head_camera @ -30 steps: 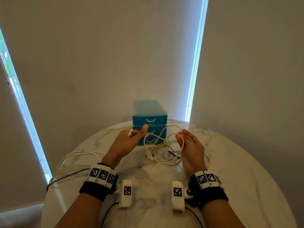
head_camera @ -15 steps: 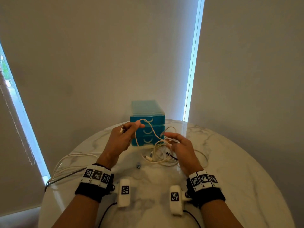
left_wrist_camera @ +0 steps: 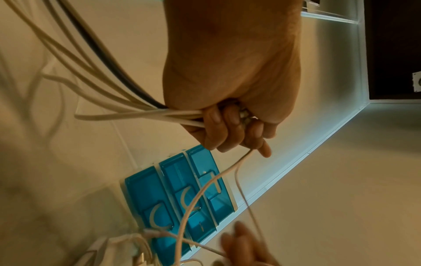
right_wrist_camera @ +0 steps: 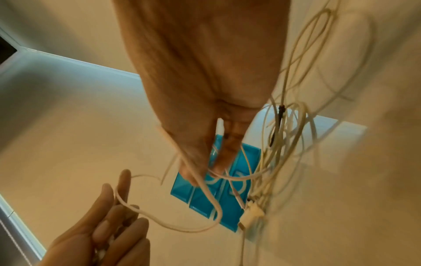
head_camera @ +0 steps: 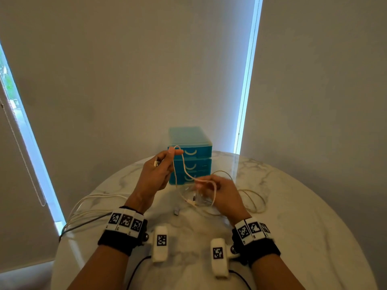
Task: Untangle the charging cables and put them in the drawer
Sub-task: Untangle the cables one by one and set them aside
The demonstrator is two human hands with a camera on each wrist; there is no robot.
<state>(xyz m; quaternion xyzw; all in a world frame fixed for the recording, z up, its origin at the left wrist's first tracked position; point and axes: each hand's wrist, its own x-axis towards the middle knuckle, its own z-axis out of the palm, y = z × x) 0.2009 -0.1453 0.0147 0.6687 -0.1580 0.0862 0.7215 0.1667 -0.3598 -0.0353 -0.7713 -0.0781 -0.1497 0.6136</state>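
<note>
A pale charging cable (head_camera: 183, 167) stretches between my two hands above the marble table (head_camera: 293, 206). My left hand (head_camera: 167, 162) is raised in front of the blue drawer unit (head_camera: 196, 141); its curled fingers (left_wrist_camera: 227, 126) grip a bundle of cable ends, and the pale cable loops over its forefinger. Lower and to the right, my right hand (head_camera: 209, 185) pinches the same cable (right_wrist_camera: 212, 196) just above the tangle of cables (head_camera: 199, 203) on the table. All three drawers (left_wrist_camera: 182, 198) are shut.
Several white cables and a dark one (head_camera: 90, 208) trail from my left hand over the table's left edge. A small grey plug (head_camera: 177, 211) lies near the tangle. A loose cable loop (head_camera: 254, 200) lies right of my right hand. A wall stands behind the drawers.
My left hand has risen toward the top drawer, drawing the pale cable up out of the tangle. My right hand has moved left and closed its fingers on that cable.
</note>
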